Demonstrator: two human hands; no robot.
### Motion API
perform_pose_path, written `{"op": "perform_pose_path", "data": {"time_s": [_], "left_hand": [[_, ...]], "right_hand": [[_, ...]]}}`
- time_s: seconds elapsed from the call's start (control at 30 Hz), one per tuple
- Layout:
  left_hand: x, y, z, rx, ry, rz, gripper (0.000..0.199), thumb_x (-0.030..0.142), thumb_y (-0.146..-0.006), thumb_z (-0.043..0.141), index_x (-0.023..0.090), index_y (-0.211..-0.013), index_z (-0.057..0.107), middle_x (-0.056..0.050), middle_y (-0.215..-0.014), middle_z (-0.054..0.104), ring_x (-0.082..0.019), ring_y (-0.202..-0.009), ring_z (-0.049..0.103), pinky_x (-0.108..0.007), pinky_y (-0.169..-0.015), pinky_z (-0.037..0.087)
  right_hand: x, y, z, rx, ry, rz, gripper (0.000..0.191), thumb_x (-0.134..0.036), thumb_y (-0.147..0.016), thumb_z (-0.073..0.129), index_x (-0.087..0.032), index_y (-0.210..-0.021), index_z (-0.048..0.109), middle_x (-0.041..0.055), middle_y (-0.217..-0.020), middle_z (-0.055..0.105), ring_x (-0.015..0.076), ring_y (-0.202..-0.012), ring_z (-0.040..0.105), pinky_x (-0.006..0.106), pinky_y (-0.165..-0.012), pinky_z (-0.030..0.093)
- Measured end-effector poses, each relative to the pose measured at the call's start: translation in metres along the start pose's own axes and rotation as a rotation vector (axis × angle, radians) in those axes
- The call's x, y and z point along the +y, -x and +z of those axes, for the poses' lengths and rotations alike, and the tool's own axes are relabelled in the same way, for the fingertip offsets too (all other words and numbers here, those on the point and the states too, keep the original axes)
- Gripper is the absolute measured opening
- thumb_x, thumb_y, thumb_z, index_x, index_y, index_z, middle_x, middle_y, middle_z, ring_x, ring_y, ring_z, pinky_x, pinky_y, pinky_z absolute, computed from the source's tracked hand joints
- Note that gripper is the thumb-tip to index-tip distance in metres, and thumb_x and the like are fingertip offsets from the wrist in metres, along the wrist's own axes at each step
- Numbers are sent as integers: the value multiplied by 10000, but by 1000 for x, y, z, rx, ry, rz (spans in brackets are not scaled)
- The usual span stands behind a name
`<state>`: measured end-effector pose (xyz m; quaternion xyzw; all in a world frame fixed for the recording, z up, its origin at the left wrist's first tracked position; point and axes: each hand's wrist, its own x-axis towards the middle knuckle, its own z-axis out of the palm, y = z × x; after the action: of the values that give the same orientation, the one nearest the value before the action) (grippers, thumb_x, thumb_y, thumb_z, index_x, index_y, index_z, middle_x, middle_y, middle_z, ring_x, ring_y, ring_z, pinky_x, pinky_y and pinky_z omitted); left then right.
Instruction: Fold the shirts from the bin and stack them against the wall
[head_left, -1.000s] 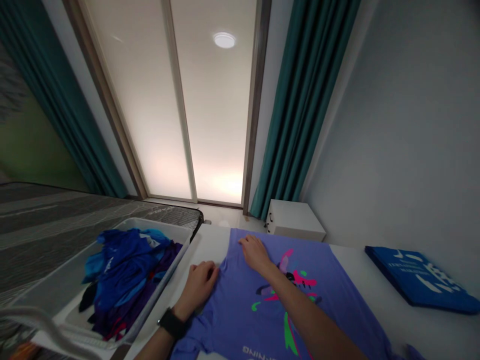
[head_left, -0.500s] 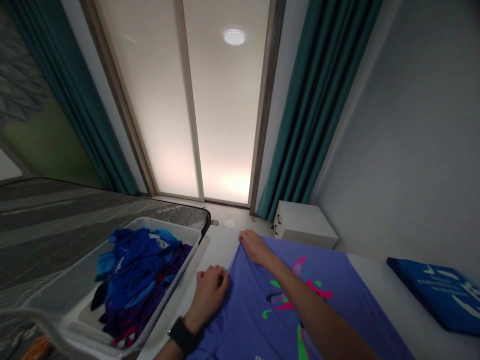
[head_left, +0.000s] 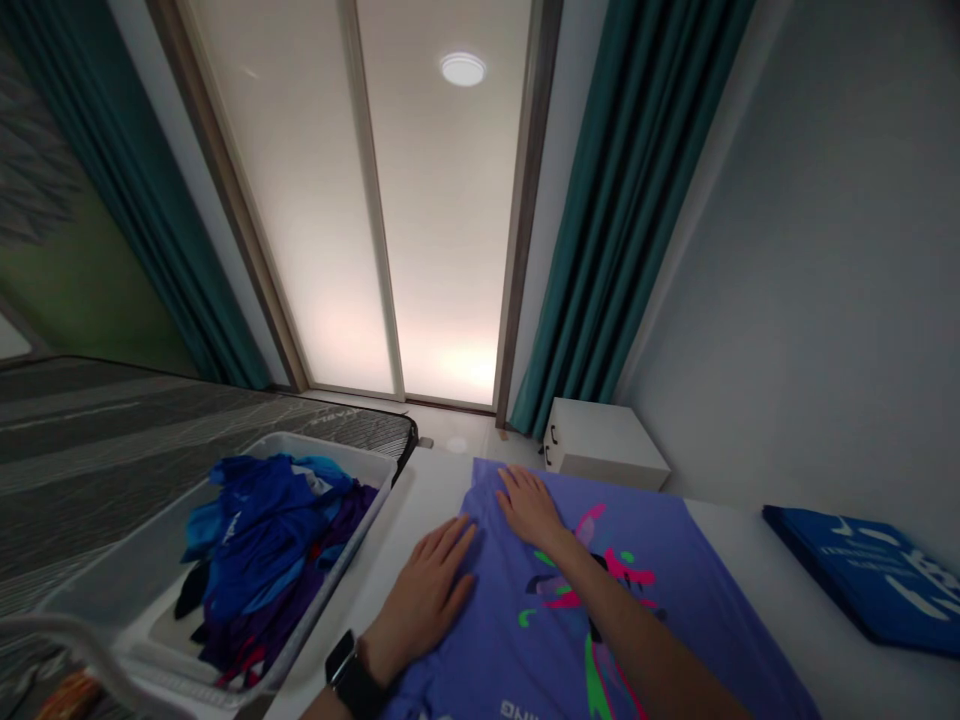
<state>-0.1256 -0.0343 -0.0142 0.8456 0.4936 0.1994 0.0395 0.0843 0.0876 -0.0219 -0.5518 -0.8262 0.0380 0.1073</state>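
A purple T-shirt (head_left: 517, 610) with a pink, green and black print lies spread on the white table (head_left: 429, 482). My right hand (head_left: 529, 505) rests flat near the shirt's far left corner, its fingers stretched out and apart. Along the left edge of the cloth lies my left hand (head_left: 429, 590), open, palm down, the fingertips touching the fabric. A dark watch sits on my left wrist. Some creases run through the shirt below the left hand.
Left of the table stands a white plastic basket (head_left: 379, 465) with a heap of blue and purple clothes (head_left: 262, 540). A folded blue garment (head_left: 870, 570) lies at the table's right. Beyond the table is a white drawer cabinet (head_left: 606, 440) beside teal curtains (head_left: 600, 250).
My right hand has let go of the shirt's far left corner and flattened on the cloth slightly to the right. My left hand has uncurled and spread along the shirt's edge.
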Motion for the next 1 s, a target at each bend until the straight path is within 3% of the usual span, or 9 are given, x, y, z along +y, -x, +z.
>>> {"op": "perform_pose_path", "data": {"time_s": [0.1,0.27,0.43,0.53,0.73,0.87,1.0], "left_hand": [[5,1,7,-79,-43,96,565,387,-995,370,302,-1526,199,-38,-1578,271,-232,-1413,319,-462,-1145,314],[9,7,13,-131,-121,103,572,434,-1009,321,269,-1534,167,-49,-1569,288,-218,-1426,300,-457,-1163,278],[17,27,8,-117,-185,28,569,485,-996,318,247,-1512,273,-69,-1523,383,-241,-1406,339,-482,-1163,247],[16,25,-1,-116,-154,-50,516,464,-997,316,261,-1468,370,-65,-1463,477,-240,-1344,429,-473,-1140,282],[-4,-41,-2,-41,-86,-100,485,324,-993,319,201,-1459,376,-92,-1510,406,-229,-1387,369,-429,-1117,331],[-16,-88,13,-124,-73,-86,476,316,-992,318,200,-1448,387,-88,-1527,378,-220,-1417,319,-439,-1141,290],[-36,-111,27,-255,-92,-135,480,334,-985,338,218,-1447,389,-78,-1541,350,-227,-1431,292,-459,-1158,239]], "right_hand": [[17,10,8,-69,16,79,594,-443,-982,232,-156,-1496,313,88,-1570,269,232,-1447,190,457,-1170,85],[39,13,7,-117,44,137,629,-461,-976,202,-146,-1517,258,83,-1589,199,229,-1466,125,483,-1173,37],[22,14,1,-118,-11,-8,599,-437,-985,215,-160,-1512,273,86,-1586,208,209,-1463,150,462,-1179,64],[3,21,2,-102,-46,-113,576,-435,-988,254,-177,-1501,303,89,-1576,240,210,-1458,175,476,-1177,94],[-15,43,-5,-89,-75,-116,577,-416,-983,312,-148,-1493,317,107,-1566,258,228,-1451,199,491,-1178,107],[-20,65,-14,-74,-97,-166,580,-426,-981,325,-150,-1491,325,116,-1547,308,231,-1444,221,485,-1185,95],[-28,91,-13,-111,-137,-201,613,-484,-974,338,-166,-1498,311,113,-1564,267,241,-1450,202,492,-1188,88]]}}
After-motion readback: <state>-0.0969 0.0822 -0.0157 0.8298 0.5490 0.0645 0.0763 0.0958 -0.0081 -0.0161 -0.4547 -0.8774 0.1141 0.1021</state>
